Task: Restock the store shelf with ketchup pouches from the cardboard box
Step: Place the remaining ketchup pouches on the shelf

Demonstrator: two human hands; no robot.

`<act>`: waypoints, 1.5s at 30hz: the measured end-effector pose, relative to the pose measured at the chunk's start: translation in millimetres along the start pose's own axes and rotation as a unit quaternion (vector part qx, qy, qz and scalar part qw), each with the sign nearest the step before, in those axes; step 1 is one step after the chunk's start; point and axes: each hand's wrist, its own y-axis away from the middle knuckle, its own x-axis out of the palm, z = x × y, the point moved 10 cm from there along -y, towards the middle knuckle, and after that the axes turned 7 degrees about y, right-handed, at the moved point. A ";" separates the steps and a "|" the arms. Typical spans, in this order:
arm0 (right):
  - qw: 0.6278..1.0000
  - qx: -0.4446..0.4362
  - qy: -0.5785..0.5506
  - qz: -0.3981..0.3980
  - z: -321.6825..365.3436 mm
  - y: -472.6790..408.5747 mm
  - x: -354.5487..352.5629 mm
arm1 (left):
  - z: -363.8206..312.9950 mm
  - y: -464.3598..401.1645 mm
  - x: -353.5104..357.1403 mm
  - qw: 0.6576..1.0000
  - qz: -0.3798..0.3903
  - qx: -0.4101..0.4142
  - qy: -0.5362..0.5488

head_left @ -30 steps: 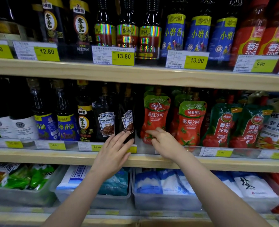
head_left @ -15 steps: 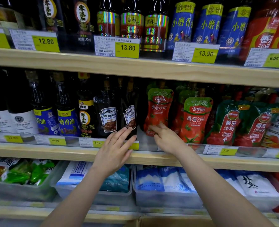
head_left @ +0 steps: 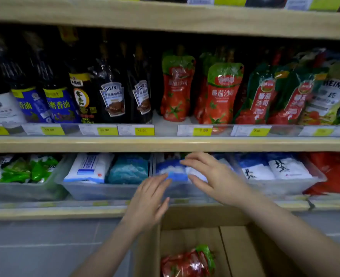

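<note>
A red ketchup pouch (head_left: 188, 260) lies at the bottom of the open cardboard box (head_left: 239, 250) on the floor. More ketchup pouches (head_left: 221, 92) stand on the shelf (head_left: 165, 143) above. Both hands hang over the box, holding nothing. The left hand (head_left: 147, 204) has loose, straight fingers. The right hand (head_left: 215, 176) looks spread too, though it is blurry.

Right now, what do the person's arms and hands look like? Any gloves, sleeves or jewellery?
Both arms are bare as far as the picture shows: no sleeves in view. The left hand and right hand wear no gloves, and no rings, watch or bracelet show. The picture is somewhat blurred, so small details may be missed.
</note>
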 end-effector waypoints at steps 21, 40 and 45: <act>0.844 0.384 -0.237 0.291 -121.5 222.3 310.6 | 14.2 71.6 126.8 0.975 0.179 -0.127 -0.042; 0.888 0.302 -0.307 0.163 -97.7 153.9 226.0 | 18.8 74.5 127.1 0.966 0.210 -0.148 -0.031; 0.956 0.186 -0.169 0.151 -86.4 111.7 156.0 | 9.6 62.4 126.6 0.953 0.261 -0.144 -0.051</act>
